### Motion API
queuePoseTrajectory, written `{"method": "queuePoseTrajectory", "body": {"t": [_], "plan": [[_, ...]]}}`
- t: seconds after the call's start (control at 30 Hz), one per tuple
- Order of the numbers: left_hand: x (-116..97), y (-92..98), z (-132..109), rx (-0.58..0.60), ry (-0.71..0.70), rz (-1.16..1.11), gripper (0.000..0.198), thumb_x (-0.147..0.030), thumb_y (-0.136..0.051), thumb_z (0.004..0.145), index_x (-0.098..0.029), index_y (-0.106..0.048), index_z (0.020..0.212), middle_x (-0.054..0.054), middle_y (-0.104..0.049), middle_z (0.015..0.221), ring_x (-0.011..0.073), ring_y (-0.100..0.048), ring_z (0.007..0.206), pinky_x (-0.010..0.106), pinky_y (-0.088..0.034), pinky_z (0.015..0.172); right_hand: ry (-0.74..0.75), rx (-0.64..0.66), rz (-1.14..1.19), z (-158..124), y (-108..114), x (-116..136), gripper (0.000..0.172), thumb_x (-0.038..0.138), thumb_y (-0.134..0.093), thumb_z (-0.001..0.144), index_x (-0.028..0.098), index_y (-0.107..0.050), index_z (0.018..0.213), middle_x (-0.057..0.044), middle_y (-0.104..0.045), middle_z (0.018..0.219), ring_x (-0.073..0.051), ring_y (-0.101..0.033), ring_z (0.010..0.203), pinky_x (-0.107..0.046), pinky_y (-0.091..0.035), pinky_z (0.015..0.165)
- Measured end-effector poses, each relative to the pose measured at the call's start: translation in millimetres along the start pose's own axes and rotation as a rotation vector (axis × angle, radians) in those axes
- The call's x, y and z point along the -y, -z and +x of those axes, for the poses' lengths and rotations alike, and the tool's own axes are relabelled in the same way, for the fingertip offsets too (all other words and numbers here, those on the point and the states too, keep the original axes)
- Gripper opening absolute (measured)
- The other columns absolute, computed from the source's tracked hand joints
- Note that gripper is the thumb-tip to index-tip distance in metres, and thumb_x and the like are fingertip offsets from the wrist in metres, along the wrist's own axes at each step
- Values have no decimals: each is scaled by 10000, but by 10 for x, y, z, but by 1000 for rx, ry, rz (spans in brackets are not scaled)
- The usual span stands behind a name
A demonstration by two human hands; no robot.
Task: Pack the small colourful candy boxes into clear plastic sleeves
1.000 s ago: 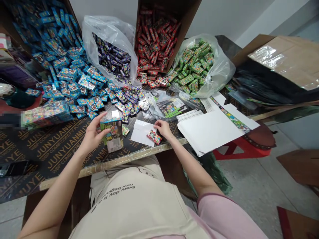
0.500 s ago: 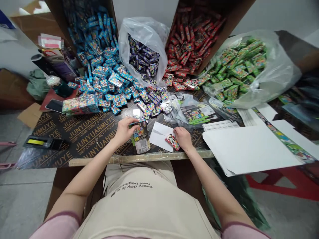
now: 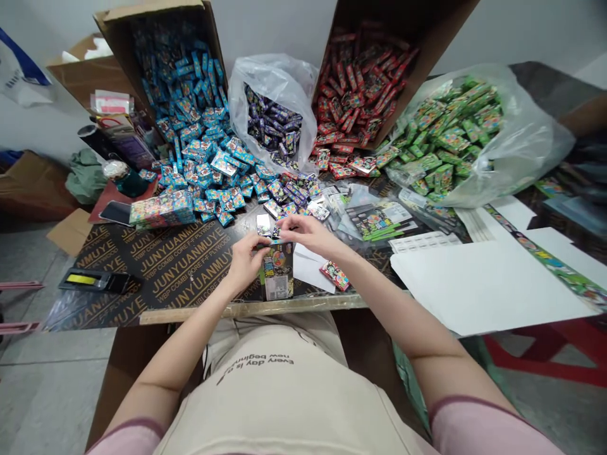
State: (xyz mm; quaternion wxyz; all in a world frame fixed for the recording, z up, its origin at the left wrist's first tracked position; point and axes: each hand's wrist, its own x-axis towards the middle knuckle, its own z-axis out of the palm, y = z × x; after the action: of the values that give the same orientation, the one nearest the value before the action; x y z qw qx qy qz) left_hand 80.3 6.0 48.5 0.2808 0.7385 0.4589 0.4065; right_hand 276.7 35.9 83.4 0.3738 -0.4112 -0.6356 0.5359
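My left hand [image 3: 247,260] pinches the top left corner of a black printed bag [image 3: 279,278], which has a pale label panel and lies near the table's front edge. Over the bag's top edge is my right hand [image 3: 308,234], thumb and fingers apart; whether they touch the bag is hard to see. A white sheet of paper [image 3: 308,268] lies right of the bag, under my right forearm. On its right side rests a small red packet [image 3: 334,275]. Just beyond my fingers are a silvery-white packet [image 3: 263,225] and several purple packets [image 3: 289,208].
Blue packets [image 3: 199,151] spill from a carton at the back left. Red packets [image 3: 351,95] fill another carton, and green packets [image 3: 455,133] a clear plastic bag. White card sheets [image 3: 474,284] overhang the right front edge. A tape dispenser [image 3: 95,280] sits at left.
My right hand has left the red packet on the white paper and moved left to the top of the black bag. My left hand still pinches that bag. The camera view has shifted slightly.
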Motion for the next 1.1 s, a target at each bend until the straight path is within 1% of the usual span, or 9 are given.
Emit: {"method": "queuePoseTrajectory", "body": {"t": [0.13,0.3,0.47,0.67,0.8,0.87,0.97,1.03,1.1], "plan": [[2,1,-18,-8,-14,-90,50,-128,-614,772,-169,-643,774,62,-691,836,178,-652,796,301,-514,714,-90,229,67,139,-93,-15,278,426,-720,700,185,-583,675,0,-620,722,-137,-547,693,-264,-416,634],[-26,-11,-10,0,-38,-62,69,-147,-634,703,-172,-612,763,56,-686,816,181,-648,777,298,-507,694,-162,224,53,147,-67,-70,267,386,-737,673,173,-578,661,45,-546,590,-92,-462,559,-227,-345,539],[-47,-80,16,-101,9,-40,190,-290,-726,716,-176,-584,664,22,-653,691,156,-617,664,281,-467,645,-178,213,38,134,-82,-81,246,362,-716,688,176,-560,643,42,-549,564,-85,-459,525,-222,-327,506],[-58,-108,25,-98,70,-54,161,-213,-742,694,-175,-589,661,4,-640,686,142,-598,665,266,-452,645,-230,36,208,71,-200,-215,330,288,-752,598,220,-491,789,70,-583,562,-104,-519,501,-208,-328,476],[20,-209,-124,-69,284,-393,348,-271,-803,629,-179,-636,920,16,-693,802,156,-648,723,277,-511,692,-365,-125,401,5,-239,-296,341,307,-707,635,235,-510,904,55,-633,615,-124,-553,502,-235,-394,494],[81,-199,-236,-26,375,-556,374,-316,-806,624,-167,-644,926,36,-718,835,178,-673,737,307,-539,712,-400,-184,460,-47,-224,-340,376,375,-674,707,247,-520,1025,11,-683,707,-160,-628,603,-277,-468,567],[172,74,-338,-33,367,-540,287,-353,-753,701,-155,-674,892,57,-737,871,210,-694,782,343,-558,749,-372,-352,419,-160,-163,-483,419,520,-589,805,292,-494,1143,-56,-716,962,-197,-684,867,-326,-530,721],[245,449,-308,-116,264,-328,247,-336,-701,769,-167,-685,948,54,-739,928,214,-694,845,346,-557,793,-351,-432,314,-237,-117,-627,446,591,-560,811,321,-503,1161,-79,-676,1123,-209,-670,973,-342,-543,766],[361,917,-189,-227,127,6,219,-289,-638,829,-189,-683,1018,50,-730,1012,208,-681,935,350,-536,877,-361,-419,240,-306,-98,-749,489,634,-575,782,319,-531,1153,-90,-662,1155,-224,-671,976,-358,-551,770]]}}
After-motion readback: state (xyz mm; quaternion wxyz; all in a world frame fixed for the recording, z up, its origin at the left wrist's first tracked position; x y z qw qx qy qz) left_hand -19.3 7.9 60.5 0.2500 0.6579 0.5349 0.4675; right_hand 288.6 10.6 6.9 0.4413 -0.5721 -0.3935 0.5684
